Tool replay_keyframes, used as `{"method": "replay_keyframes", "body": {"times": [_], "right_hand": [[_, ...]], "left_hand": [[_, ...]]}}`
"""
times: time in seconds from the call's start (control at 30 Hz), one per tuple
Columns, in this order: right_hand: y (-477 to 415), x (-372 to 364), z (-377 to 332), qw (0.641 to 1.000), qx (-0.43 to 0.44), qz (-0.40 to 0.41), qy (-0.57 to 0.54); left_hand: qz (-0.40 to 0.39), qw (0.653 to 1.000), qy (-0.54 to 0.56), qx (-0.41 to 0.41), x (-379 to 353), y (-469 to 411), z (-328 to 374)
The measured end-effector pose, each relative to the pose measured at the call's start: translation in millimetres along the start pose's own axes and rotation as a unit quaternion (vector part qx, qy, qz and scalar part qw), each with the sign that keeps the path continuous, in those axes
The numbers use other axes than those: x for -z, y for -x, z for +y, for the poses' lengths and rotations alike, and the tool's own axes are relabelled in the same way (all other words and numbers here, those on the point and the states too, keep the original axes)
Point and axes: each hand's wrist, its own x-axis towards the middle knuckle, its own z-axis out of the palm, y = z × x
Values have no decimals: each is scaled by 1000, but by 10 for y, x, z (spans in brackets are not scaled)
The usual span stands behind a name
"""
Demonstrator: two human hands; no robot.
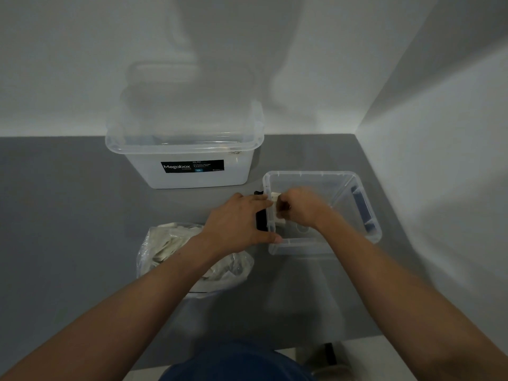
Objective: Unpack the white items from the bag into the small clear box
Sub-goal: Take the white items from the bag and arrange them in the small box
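A grey bench [68,215] sits in a corner, white walls behind and to the right. The small clear box [324,244] stands open near the bench's right edge, close to the right wall. The right hand [301,209] reaches inside over the left rim, fingers closed on a white item [275,199]. The left hand [239,221] lies spread against the box's left wall, holding nothing. Just left and nearer, the clear bag [170,243] of white items lies under the left forearm. A larger lidded box [189,149] stands behind, against the back wall. The bench's left half lies bare.
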Motion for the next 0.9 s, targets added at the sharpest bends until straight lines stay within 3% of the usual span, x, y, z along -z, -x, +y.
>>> {"method": "replay_keyframes", "body": {"times": [0.13,0.37,0.77,0.9], "right_hand": [[-16,20,13,1000,-9,9,-26],[95,170,25,984,7,-143,-104],[-49,71,68,998,-24,25,-55],[1,51,130,999,-17,-40,-26]], "left_hand": [[1,1000,-1,-2,6,3,-1],[5,1000,-6,-3,8,-2,0],[6,1000,-8,0,2,3,0],[3,1000,-7,-3,-2,-13,2]]}}
